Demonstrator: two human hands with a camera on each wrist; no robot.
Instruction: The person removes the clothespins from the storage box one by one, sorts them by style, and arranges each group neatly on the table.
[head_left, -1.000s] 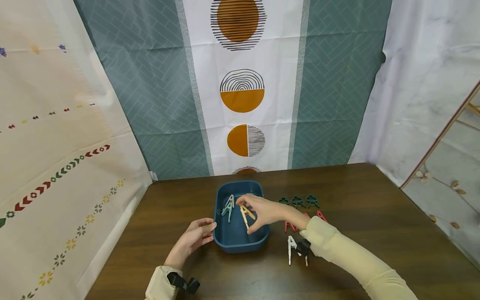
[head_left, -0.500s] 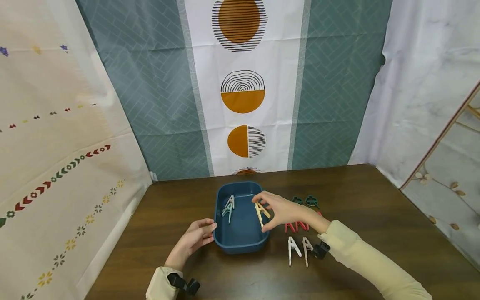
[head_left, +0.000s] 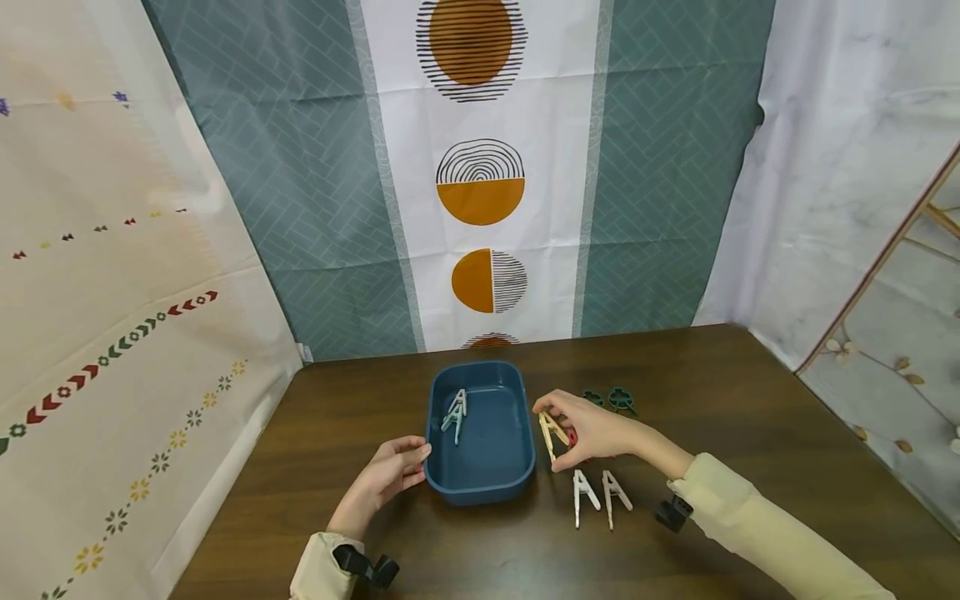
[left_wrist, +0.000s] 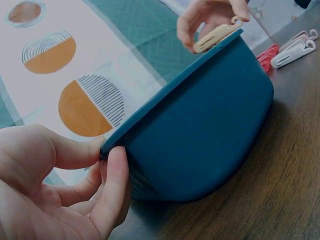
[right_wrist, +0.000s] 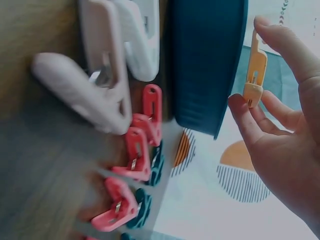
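A dark blue plastic basin [head_left: 483, 498] stands on the table. My left hand [head_left: 387, 473] pinches its left rim between thumb and fingers, as the left wrist view shows. Inside lie a mint clothespin [head_left: 453, 417] and a pale one, close together on the left of the floor. Just off the basin's right side, my right hand [head_left: 596, 427] holds a yellow clothespin [right_wrist: 257, 67] by its ends, between thumb and fingertips. Below that hand a white clothespin [head_left: 582, 488] and a pinkish-beige clothespin [head_left: 614, 490] stand side by side on the table.
Red clothespins [right_wrist: 119, 207] sit in a row right of the basin, mostly behind my right hand in the head view. Farther back is a row of dark green clips [head_left: 621, 399]. A hanging cloth [head_left: 660, 208] borders the back edge of the wooden table [head_left: 360, 392].
My right hand has moved right with the yellow clothespin, from over the basin's inside to beyond its right rim. The left hand keeps its grip on the rim.
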